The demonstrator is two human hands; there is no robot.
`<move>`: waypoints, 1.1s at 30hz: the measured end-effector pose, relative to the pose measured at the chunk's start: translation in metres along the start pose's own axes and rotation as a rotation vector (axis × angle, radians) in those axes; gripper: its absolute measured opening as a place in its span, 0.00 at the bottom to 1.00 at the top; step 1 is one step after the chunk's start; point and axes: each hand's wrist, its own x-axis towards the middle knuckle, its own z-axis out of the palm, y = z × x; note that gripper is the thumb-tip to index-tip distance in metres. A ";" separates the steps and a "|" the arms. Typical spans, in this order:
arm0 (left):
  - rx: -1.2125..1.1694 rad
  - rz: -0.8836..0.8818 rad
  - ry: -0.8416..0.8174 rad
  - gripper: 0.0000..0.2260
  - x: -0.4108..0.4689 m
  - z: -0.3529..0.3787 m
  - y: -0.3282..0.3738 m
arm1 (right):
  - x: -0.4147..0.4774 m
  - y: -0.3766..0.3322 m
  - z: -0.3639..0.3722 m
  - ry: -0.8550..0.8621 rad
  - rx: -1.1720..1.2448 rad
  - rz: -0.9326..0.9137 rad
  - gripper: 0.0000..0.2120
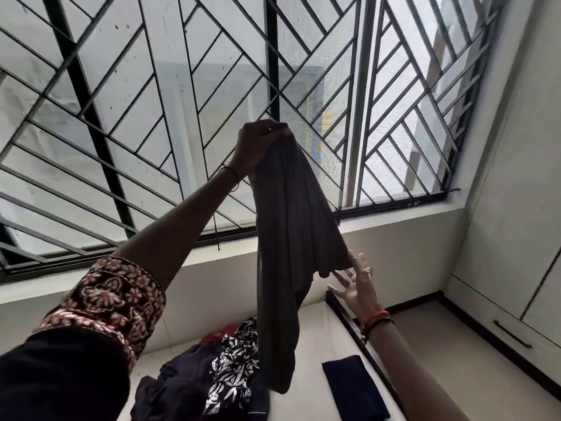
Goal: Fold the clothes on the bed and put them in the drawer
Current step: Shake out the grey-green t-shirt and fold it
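The step in hand looks like opening out the grey garment [291, 220] so it can be folded. To do it well, the free hand should catch the hanging corner nearest it and draw it away from the top grip until the cloth hangs flat, then lay it on a bare part of the bed [312, 338] rather than on the heap; folded bunched as it is, it would likely come out lumpy. The left hand [261, 141] is raised high against the barred window [151, 101], fingers curled tight round the gathered top of the garment, which droops in a long twisted fall to just above the pile of unfolded clothes [212, 378]. The right hand [355, 284] is lower and spread wide, fingers straight and apart, holding nothing; its fingertips [352, 259] reach the garment's lower side corner, though whether they touch it or are just beside it I cannot tell. A folded dark piece [355, 390] lies on the bed near its right edge, and the handle [511, 334] on the cabinet at right may mark the drawer
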 end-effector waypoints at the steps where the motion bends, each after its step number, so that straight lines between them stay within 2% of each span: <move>1: 0.001 -0.005 0.003 0.07 0.001 0.001 0.001 | -0.002 0.004 0.003 -0.037 0.014 0.016 0.32; 4: 0.035 -0.007 -0.012 0.07 0.002 0.004 0.002 | -0.003 0.014 0.012 -0.107 0.081 0.056 0.38; 7: 0.071 -0.001 -0.016 0.07 0.002 0.003 0.000 | -0.001 0.019 0.017 -0.091 0.117 0.068 0.39; 9: 0.069 -0.001 -0.006 0.07 0.001 -0.001 -0.004 | 0.002 0.019 0.014 -0.070 0.120 0.066 0.36; 13: 0.101 -0.035 0.013 0.09 -0.004 -0.011 -0.012 | 0.000 0.009 -0.001 -0.069 0.017 0.032 0.24; 19: 0.164 -0.050 0.043 0.11 -0.008 -0.019 -0.024 | -0.001 -0.007 -0.020 -0.069 0.183 -0.089 0.16; 20: 0.166 -0.053 0.046 0.11 -0.009 -0.019 -0.025 | -0.002 -0.008 -0.021 -0.058 0.173 -0.104 0.12; 27: 0.173 -0.059 0.026 0.10 -0.011 -0.012 -0.028 | -0.001 -0.004 -0.030 0.015 -0.053 -0.224 0.05; 29: 0.166 -0.069 0.024 0.10 -0.011 -0.010 -0.027 | 0.000 -0.005 -0.030 0.130 -0.216 -0.295 0.06; 33: 0.173 -0.067 0.012 0.10 -0.015 -0.008 -0.023 | 0.003 -0.009 -0.030 0.227 -0.293 -0.471 0.09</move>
